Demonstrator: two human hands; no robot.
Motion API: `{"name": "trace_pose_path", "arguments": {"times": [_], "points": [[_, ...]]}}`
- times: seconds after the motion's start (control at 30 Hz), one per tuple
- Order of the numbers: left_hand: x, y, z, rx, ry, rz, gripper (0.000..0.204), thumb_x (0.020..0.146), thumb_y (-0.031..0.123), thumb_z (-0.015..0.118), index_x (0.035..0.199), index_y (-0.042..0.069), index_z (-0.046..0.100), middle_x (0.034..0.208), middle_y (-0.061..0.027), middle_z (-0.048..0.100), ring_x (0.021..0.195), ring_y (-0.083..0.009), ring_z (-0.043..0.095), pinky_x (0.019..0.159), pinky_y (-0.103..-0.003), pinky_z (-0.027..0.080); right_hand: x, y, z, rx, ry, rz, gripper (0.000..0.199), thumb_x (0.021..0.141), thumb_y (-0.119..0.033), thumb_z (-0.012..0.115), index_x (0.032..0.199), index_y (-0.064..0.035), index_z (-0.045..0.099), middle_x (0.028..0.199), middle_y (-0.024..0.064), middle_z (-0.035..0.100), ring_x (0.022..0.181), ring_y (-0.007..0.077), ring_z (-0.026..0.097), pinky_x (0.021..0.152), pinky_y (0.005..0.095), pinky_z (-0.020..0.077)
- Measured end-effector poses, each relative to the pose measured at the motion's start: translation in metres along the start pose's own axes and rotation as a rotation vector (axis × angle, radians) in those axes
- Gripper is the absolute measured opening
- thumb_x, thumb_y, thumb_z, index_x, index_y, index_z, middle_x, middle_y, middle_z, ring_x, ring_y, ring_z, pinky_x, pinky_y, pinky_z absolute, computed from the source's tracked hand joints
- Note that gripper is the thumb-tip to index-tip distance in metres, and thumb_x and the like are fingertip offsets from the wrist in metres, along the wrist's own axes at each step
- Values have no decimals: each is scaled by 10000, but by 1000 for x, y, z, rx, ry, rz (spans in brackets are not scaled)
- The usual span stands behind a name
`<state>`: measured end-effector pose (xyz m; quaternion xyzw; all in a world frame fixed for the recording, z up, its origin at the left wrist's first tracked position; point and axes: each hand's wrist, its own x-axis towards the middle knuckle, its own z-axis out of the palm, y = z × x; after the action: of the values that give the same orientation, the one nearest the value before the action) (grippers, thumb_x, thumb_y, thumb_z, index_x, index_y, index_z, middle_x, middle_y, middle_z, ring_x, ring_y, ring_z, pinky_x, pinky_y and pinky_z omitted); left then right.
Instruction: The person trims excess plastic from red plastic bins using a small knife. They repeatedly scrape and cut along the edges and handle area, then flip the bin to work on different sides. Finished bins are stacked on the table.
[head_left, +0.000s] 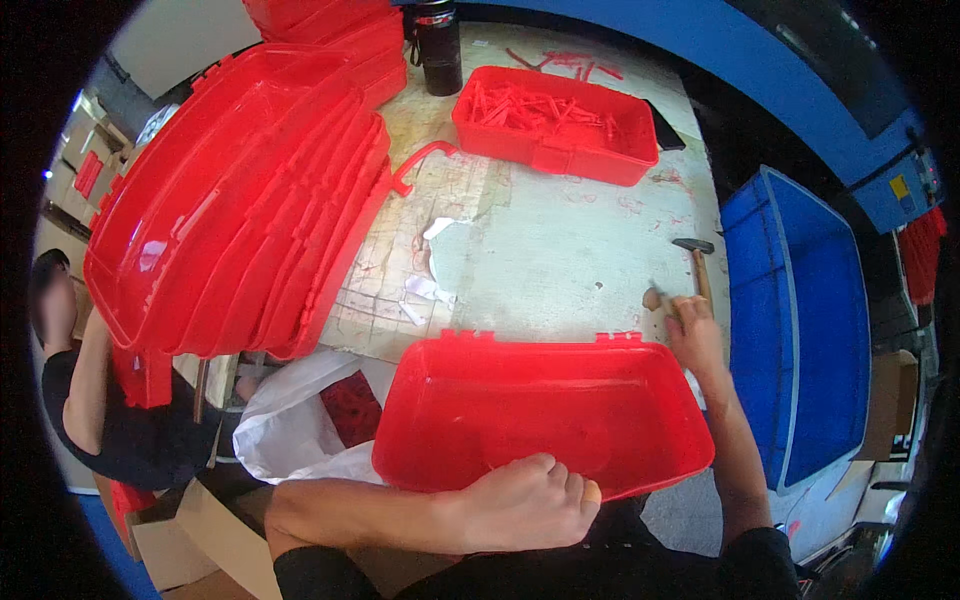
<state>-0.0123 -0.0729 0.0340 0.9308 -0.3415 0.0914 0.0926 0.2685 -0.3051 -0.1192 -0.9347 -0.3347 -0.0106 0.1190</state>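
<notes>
A shallow red plastic case shell [540,405] lies open side up at the table's near edge, its hinge tabs facing away from me. My left hand [535,502] is closed in a fist over its near rim, a yellowish wrap on one finger. What those curled fingers hold, if anything, is hidden. Past the shell's far right corner, my right hand [693,332] is closed on a thin blade-like tool [662,298], mostly covered by the fingers. A hammer [697,262] with a wooden handle lies just beyond that hand.
Nested red shells [240,190] are piled at left. A red box [560,150] of red strips and a black bottle [437,50] stand at the back. A blue crate [790,330] is at right, a white sack [290,420] at near left. A person's arm [88,390] shows far left.
</notes>
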Motion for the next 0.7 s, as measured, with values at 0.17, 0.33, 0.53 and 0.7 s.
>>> {"name": "trace_pose_path", "arguments": {"times": [0.17,0.33,0.53,0.7], "points": [[19,-26,-7,88,38,-33,149,850,177,623,784,65,549,571,45,489,506,-97,518,487,-259,356,2,17,-25,133,123,166,280,879,-107,687,1137,-32,609,1065,205,601,933,398,636,792,437,536],[34,-81,64,179,-27,-63,126,796,182,637,815,81,563,630,23,521,585,-115,561,540,-256,414,17,21,-58,627,230,250,135,938,-35,632,1061,2,674,1015,100,661,908,181,648,780,312,526],[12,-82,113,-117,-91,-153,106,803,202,625,805,112,568,695,-8,599,664,-151,646,585,-292,495,61,4,-67,553,40,165,130,910,-15,654,1034,-9,692,990,115,671,894,205,672,779,315,547],[16,-89,108,-367,-258,-276,251,913,328,620,924,78,600,860,-75,675,832,-245,713,694,-381,563,189,-24,-59,616,116,-147,123,895,-38,670,1005,11,695,1019,150,710,922,255,693,823,346,556]]}}
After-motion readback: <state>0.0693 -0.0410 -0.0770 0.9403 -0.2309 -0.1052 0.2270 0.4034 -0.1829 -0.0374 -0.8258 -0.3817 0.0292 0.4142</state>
